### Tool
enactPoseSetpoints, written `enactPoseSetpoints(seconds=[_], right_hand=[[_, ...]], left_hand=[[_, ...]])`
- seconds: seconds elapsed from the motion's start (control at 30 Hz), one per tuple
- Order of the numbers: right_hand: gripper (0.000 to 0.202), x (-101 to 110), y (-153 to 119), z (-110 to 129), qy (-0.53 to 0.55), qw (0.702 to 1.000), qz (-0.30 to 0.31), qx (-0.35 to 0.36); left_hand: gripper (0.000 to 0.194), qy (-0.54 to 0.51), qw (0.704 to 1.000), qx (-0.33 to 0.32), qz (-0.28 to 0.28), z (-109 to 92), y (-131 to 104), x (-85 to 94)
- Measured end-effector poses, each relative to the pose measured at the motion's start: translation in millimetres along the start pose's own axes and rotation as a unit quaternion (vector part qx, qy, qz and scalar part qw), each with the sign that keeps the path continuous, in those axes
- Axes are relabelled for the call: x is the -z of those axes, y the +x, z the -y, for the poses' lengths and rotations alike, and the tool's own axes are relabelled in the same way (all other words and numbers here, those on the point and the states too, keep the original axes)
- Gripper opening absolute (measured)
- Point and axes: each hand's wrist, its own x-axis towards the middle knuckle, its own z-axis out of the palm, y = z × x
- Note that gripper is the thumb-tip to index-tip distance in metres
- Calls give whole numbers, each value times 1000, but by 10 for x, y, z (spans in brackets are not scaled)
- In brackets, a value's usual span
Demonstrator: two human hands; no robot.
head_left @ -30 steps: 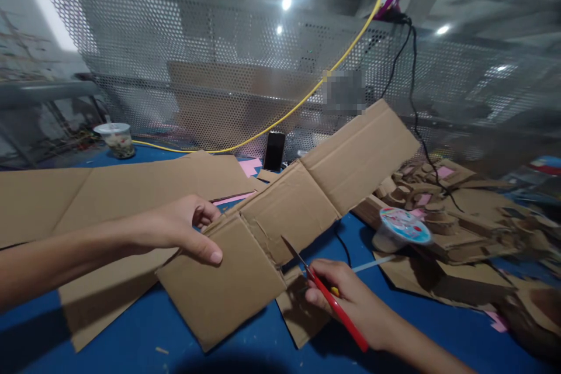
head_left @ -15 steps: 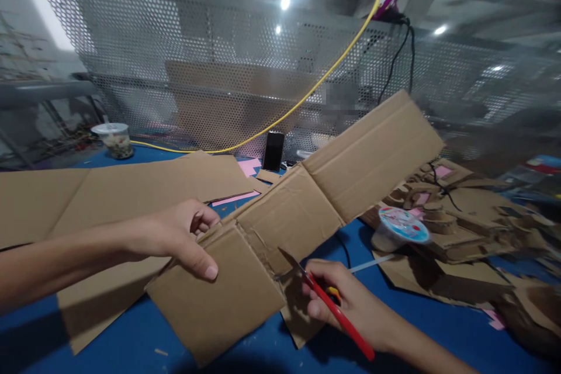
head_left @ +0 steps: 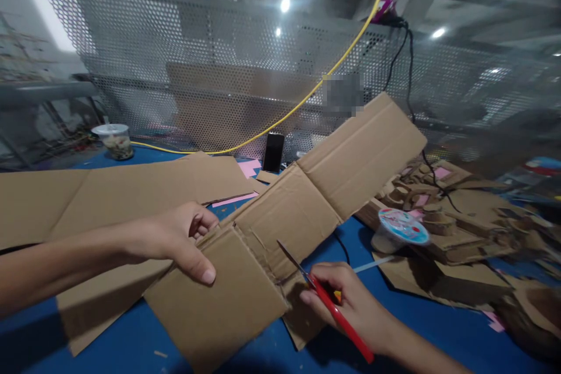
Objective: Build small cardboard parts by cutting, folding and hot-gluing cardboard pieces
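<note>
A long folded cardboard piece [head_left: 280, 216] slants up to the right over the blue table. My left hand [head_left: 179, 239] grips its near left end, the thumb on top and the other fingers curled behind the edge. Red-handled scissors [head_left: 333, 310] are in my right hand [head_left: 346, 298], their dark blade pointing up and left over the lower edge of the cardboard, near the crease between its near and middle panels. Whether the blade touches the cardboard cannot be told. A large flat cardboard sheet [head_left: 131, 193] lies at the left, partly under my left forearm.
A phone [head_left: 273, 152] stands upright at the back. A lidded cup [head_left: 114, 140] is at the back left, another [head_left: 401, 231] at the right beside piled cardboard scraps [head_left: 464, 216]. A yellow cable [head_left: 298, 106] crosses before the perforated metal screen [head_left: 144, 41].
The far end of the held cardboard has shifted left and slightly down. The scissors and my right hand have moved only slightly; my left hand keeps its hold.
</note>
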Motion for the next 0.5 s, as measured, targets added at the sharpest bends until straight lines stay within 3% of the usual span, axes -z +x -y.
enactPoseSetpoints(seconds=[0.2,0.5], right_hand=[[51,56,-3,9,108,991,46,-58],[49,10,6,72,124,990,42,-54]], left_hand=[[38,-2,1000,3,1,10,-10,-1],[43,11,1000,10,-10,75,12,6]])
